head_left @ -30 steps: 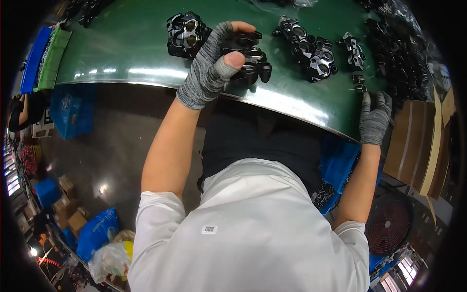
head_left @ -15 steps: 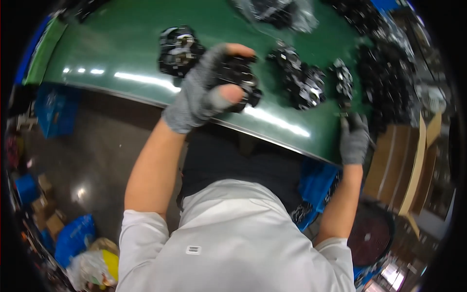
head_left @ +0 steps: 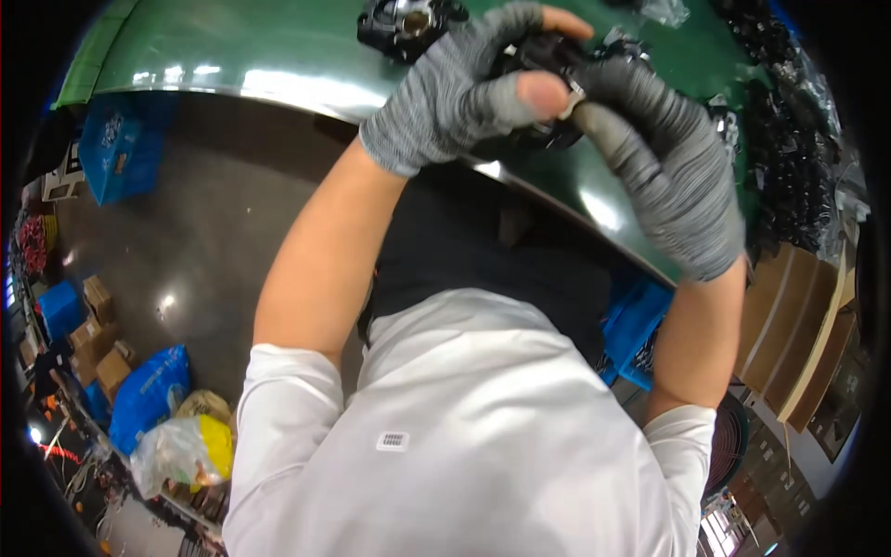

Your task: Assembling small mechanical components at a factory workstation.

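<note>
While both gloved hands meet over the table edge, one small black part is held between them.

Left hand: the left hand [head_left: 464,88], in a grey knit glove with bare fingertips, is curled around the black part [head_left: 543,56], its thumb pressed along the near side.

Right hand: the right hand [head_left: 664,153], in a matching glove, is closed on the same part from the other side, fingers bent over it.

Position of part: it is held just above the near edge of the green table [head_left: 241,46], mostly hidden by the fingers.

Look of part: black, blocky, with a small pale metal piece showing by the left thumb; finer detail cannot be made out.

Handling advice: the part is best kept steady in the left hand while the right does the fine work, and kept over the table in case it slips.

Nearby: a second black assembly [head_left: 408,20] with a round shiny opening lies on the table, and a heap of black parts [head_left: 789,139] sits to the right.
</note>
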